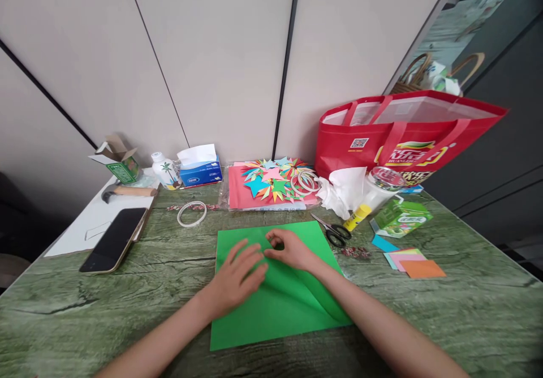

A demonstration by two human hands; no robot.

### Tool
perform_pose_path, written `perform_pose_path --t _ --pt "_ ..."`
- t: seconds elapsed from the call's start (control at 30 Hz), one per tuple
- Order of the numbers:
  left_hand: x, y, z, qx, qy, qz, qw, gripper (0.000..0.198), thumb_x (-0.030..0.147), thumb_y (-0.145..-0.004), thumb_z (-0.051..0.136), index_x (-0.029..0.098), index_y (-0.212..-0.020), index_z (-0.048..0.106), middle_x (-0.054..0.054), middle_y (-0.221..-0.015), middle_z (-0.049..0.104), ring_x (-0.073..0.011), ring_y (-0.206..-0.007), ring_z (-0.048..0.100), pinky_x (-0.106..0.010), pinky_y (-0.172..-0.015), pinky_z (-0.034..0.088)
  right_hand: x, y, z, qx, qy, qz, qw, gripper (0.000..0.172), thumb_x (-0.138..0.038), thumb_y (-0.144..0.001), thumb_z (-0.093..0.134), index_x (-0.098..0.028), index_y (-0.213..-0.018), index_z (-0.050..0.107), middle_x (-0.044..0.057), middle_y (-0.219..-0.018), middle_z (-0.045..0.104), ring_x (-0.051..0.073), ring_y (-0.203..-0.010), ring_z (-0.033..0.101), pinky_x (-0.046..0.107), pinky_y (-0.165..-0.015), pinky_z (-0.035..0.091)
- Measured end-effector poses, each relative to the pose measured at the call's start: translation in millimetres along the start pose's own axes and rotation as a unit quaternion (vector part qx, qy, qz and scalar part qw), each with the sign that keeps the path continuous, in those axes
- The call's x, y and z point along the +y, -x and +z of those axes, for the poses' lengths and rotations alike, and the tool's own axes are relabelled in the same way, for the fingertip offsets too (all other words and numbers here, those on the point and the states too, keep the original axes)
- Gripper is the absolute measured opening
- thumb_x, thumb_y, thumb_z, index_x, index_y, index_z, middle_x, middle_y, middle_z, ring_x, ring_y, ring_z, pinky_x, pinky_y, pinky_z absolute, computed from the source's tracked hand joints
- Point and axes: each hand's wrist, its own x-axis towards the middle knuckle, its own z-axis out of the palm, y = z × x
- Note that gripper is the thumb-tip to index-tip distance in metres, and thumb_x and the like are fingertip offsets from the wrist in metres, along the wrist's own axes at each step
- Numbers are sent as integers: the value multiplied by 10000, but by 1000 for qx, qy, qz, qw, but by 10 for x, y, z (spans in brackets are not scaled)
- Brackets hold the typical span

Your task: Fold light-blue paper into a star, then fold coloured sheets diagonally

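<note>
A large green sheet of paper (254, 321) lies on the table in front of me, with a bulge or bend across its right half. My left hand (238, 279) is over the sheet's left part, its fingers spread and slightly blurred. Whether its fingertips touch the paper I cannot tell. Just right of it, my right hand (292, 249) is above the sheet with fingers curled. A gap shows between its thumb and fingers, and nothing is seen in them. Black-handled scissors (335, 232) and a yellow glue stick (357, 217) lie beyond the sheet's right corner.
Coloured paper slips (422, 269) and a green box (401, 218) are at right, before a red bag (360, 146). Paper stars (271, 180), tape rolls (192, 214) and a tissue box (201, 171) stand behind. A phone (114, 239) and hammer (131, 192) lie left.
</note>
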Motion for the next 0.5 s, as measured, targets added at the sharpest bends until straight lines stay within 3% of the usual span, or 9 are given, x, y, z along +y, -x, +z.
perform_pose_path --t 0.07,0.17,0.33,0.5 --pt "100 17 -47 -88 -2 89 992 305 88 -856 430 144 -1151 482 -117 -1132 595 -240 -1226 401 -476 -1021 314 16 -24 -22 1 4 8 1000 276 -201 -660 636 -147 -911 536 -66 -579 505 96 -531 473 207 -518 355" --pt "192 -23 -40 -176 -21 105 979 337 105 -873 388 137 -1201 459 -155 -1253 516 -274 -1250 366 -478 -1009 330 16 -52 -67 12 22 0 1000 338 -174 -663 620 -157 -980 506 -94 -531 463 81 -483 433 189 -480 321" --pt "147 -159 65 -191 -58 80 977 413 79 -869 351 102 -1280 378 -201 -1277 483 -315 -1247 358 -526 -989 324 26 -105 -150 -1 45 -2 999 432 -142 -660 610 -169 -1066 463 -107 -527 441 79 -476 430 178 -461 317" --pt "138 -133 42 -192 -40 100 976 397 81 -874 336 90 -1266 397 -200 -1246 514 -311 -1212 412 -524 -974 338 -1 -115 -146 -12 27 -15 999 352 -166 -687 615 -175 -1014 485 -75 -582 508 98 -531 512 191 -492 376"
